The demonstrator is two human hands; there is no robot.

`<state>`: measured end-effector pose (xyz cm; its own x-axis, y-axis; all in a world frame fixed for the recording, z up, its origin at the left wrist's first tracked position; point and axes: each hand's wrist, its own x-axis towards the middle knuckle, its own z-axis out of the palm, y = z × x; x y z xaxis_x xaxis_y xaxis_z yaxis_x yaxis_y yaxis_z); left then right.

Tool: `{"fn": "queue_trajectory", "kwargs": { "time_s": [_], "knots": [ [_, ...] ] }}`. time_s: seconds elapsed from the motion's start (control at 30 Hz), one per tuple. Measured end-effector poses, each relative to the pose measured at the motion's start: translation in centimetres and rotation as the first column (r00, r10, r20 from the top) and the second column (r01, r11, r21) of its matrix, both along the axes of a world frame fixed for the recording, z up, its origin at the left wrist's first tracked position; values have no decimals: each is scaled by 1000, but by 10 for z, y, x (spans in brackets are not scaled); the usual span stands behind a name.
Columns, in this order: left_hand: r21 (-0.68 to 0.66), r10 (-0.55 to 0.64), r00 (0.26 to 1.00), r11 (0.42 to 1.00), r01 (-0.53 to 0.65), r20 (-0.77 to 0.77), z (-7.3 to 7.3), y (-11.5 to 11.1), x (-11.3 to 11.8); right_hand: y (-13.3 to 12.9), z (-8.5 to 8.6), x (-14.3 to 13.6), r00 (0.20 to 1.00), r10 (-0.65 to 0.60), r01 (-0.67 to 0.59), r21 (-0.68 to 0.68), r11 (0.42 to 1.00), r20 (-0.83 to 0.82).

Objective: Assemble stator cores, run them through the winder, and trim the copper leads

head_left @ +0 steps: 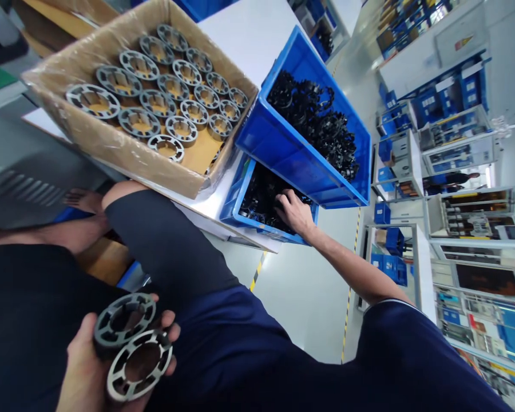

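While my L hand (81,360) cups two metal rings (115,375) at lower left of frame, fingers wrapped round them, my R hand (296,212) is well apart from it, down in the small blue bin (229,213) just right of ctr. R fingers are curled into the black parts (255,200); can't tell if they're closed on one, tips hidden + bin's dark. Parts look heaped at random, prob snag easily, so best pinch a single loose pc & wiggle it free, no yanking. Big blue bin (283,149) sits just above R hand in frame; pull out twd lower right, else knuckles may catch its wall. L grip: rings overlap, so hold firm but don't squeeze, else faces could scuff. Spare rings sit in rows in the cardboard box (154,177), upper left; keep elbows off it.
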<state>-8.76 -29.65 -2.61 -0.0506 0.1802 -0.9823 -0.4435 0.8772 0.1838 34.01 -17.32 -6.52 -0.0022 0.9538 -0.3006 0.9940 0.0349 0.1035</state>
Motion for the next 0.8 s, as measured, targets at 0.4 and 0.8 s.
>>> {"fn": "queue_trajectory", "kwargs": {
  "time_s": [0.4,0.8],
  "knots": [
    [640,-38,998,766,60,-47,-10,-22,-14,6,35,-4,960,145,-49,365,930,-241],
    [966,-19,999,254,51,-48,-10,-15,-17,12,88,-186,214,775,-227,742,631,-594]
  ]
}}
